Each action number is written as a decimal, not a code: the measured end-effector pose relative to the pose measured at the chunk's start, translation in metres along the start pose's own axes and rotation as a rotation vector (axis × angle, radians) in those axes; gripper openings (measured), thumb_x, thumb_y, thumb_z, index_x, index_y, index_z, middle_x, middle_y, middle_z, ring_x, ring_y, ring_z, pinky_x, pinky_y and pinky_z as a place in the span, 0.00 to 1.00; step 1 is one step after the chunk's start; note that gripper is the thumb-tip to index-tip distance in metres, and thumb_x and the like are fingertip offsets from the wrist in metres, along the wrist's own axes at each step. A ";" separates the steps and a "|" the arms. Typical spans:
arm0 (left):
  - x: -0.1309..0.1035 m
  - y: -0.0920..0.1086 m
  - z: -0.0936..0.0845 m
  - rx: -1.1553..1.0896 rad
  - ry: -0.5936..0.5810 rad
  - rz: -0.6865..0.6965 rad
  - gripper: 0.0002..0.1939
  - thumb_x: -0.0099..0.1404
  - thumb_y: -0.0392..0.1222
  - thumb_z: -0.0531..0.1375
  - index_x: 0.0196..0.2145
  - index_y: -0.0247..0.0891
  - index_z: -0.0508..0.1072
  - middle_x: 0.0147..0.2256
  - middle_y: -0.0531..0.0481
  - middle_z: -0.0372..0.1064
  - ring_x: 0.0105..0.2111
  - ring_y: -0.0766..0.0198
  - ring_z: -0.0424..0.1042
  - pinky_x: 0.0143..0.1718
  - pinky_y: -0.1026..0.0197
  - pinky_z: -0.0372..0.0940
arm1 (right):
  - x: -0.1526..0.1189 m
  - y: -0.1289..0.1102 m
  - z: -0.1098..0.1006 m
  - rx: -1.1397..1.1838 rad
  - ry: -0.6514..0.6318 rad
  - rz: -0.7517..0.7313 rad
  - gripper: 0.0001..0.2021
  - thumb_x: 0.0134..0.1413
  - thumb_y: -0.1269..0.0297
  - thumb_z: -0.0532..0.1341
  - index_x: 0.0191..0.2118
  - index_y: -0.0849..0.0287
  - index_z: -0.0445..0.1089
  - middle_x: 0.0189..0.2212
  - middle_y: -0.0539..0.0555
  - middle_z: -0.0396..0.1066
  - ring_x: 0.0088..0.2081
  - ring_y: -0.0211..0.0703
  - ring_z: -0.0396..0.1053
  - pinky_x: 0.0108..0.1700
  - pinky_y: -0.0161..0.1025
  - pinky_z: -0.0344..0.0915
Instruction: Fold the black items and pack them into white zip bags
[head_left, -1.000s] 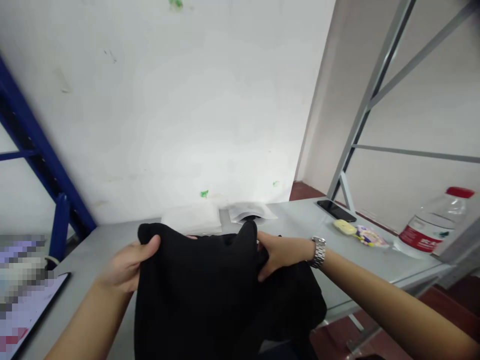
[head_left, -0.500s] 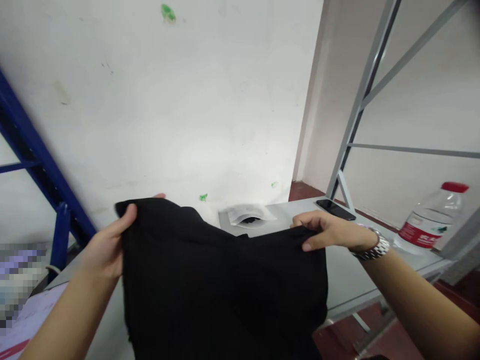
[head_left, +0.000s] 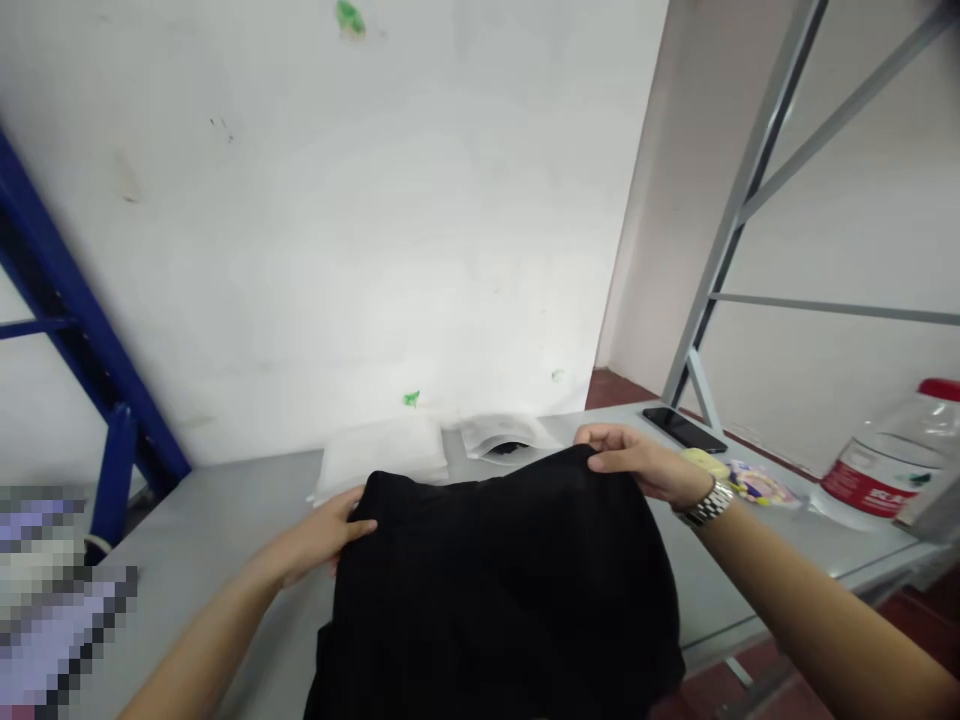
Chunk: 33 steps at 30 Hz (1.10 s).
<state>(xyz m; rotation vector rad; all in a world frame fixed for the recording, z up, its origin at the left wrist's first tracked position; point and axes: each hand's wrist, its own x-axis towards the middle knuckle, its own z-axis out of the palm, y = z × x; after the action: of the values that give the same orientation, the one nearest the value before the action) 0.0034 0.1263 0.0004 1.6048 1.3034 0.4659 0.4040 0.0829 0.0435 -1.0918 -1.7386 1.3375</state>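
Observation:
A black garment (head_left: 495, 590), its exact kind not clear, is stretched between my hands over the near part of the table. My left hand (head_left: 322, 540) pinches its upper left corner, thumb in front and fingers behind. On the other side my right hand (head_left: 630, 462), with a metal watch on the wrist, grips the upper right edge between thumb and fingers. The lower end of the cloth runs out of view at the bottom. Behind the garment lies an open translucent bag (head_left: 506, 437) with something black inside, beside a stack of white bags or sheets (head_left: 386, 452).
The grey table (head_left: 217, 520) stands against a white wall. At its right are a phone (head_left: 684, 430), a colourful small packet (head_left: 757, 484) and a large water bottle (head_left: 885, 470). A blue frame post (head_left: 82, 290) rises at the left, a grey metal frame (head_left: 739, 220) at the right.
My left hand has moved right and down, nearer my right hand, so the garment's top edge is narrower. The white stack and the small packet have come into view.

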 end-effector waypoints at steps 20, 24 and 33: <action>-0.043 0.042 0.041 0.432 -0.765 0.288 0.16 0.53 0.53 0.65 0.40 0.53 0.77 0.64 0.57 0.46 0.65 0.45 0.33 0.60 0.41 0.20 | 0.155 0.087 0.017 -1.501 0.352 -0.201 0.15 0.50 0.76 0.56 0.45 0.68 0.67 0.43 0.66 0.70 0.48 0.56 0.64 0.51 0.51 0.56; -0.033 0.032 0.043 0.167 -0.405 0.327 0.11 0.58 0.52 0.62 0.33 0.46 0.79 0.53 0.49 0.67 0.56 0.50 0.61 0.59 0.46 0.47 | 0.154 0.072 0.012 -1.522 0.413 -0.261 0.10 0.52 0.74 0.55 0.41 0.64 0.69 0.41 0.62 0.71 0.44 0.51 0.66 0.46 0.45 0.60; -0.016 0.029 0.046 -0.819 -0.225 0.040 0.39 0.60 0.69 0.44 0.46 0.29 0.71 0.49 0.31 0.68 0.46 0.45 0.71 0.41 0.48 0.69 | 0.088 -0.008 0.064 -1.553 0.533 -0.861 0.08 0.58 0.74 0.52 0.31 0.60 0.66 0.44 0.60 0.71 0.43 0.47 0.68 0.41 0.43 0.66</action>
<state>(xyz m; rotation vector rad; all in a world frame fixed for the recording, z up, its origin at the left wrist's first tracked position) 0.0483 0.0934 0.0086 0.9543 0.7529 0.7072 0.3092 0.1361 0.0382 -0.9419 -2.2203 -0.9752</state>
